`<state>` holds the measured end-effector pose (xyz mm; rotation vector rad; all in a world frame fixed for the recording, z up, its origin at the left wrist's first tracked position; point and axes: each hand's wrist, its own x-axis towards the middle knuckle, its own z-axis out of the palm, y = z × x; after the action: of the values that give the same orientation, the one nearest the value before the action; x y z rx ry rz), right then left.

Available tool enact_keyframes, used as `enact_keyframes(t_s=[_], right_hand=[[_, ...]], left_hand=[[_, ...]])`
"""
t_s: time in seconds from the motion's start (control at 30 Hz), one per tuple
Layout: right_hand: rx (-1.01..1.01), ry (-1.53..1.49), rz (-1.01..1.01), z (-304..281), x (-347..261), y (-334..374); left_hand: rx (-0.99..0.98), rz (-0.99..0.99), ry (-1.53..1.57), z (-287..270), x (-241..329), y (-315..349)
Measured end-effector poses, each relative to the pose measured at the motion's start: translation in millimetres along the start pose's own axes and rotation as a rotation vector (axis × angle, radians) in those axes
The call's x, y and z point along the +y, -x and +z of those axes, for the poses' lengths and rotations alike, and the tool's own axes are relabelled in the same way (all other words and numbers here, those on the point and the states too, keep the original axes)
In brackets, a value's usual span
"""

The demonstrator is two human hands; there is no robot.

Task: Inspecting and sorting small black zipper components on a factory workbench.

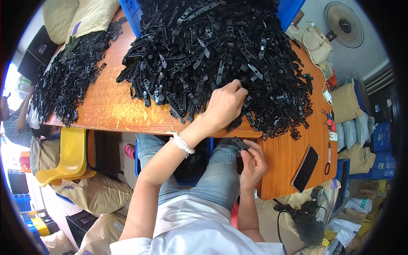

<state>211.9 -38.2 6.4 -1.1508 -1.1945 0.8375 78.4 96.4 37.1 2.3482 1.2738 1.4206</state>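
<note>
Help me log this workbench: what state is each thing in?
Black parts, heaped loosely
Left hand, among them, grip unclear
Right hand, pinching one black piece
Tabletop, finish worn in patches
Phone, lying flat, screen dark
Fan, spinning or still: cannot tell

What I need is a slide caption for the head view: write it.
Left hand at a heap of black parts on a wooden table, right hand holding one black piece.

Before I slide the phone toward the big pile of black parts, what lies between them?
Only bare wooden tabletop between phone and pile, as the head view shows.
</note>
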Motion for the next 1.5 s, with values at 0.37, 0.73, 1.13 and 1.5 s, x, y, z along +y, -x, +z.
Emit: enact_keyframes(t_s=[0.37, 0.73, 1.13, 1.5], right_hand=[[0.047, 0.015, 0.098, -7, 8, -12], [0.064, -0.303, 0.201, 0, 0, -21], [-0.141, -0.244, 0.417, 3, -18, -26], [-0.151, -0.119, 0.453, 5, -23, -23]], left_hand=[[-0.118, 0.033, -0.396, 3, 4, -23], [-0.046, -0.527, 0.314, -41, 27, 62], [-0.137, -0.415, 0.530, -67, 39, 81], [-0.144, -0.432, 0.583, -70, 46, 82]])
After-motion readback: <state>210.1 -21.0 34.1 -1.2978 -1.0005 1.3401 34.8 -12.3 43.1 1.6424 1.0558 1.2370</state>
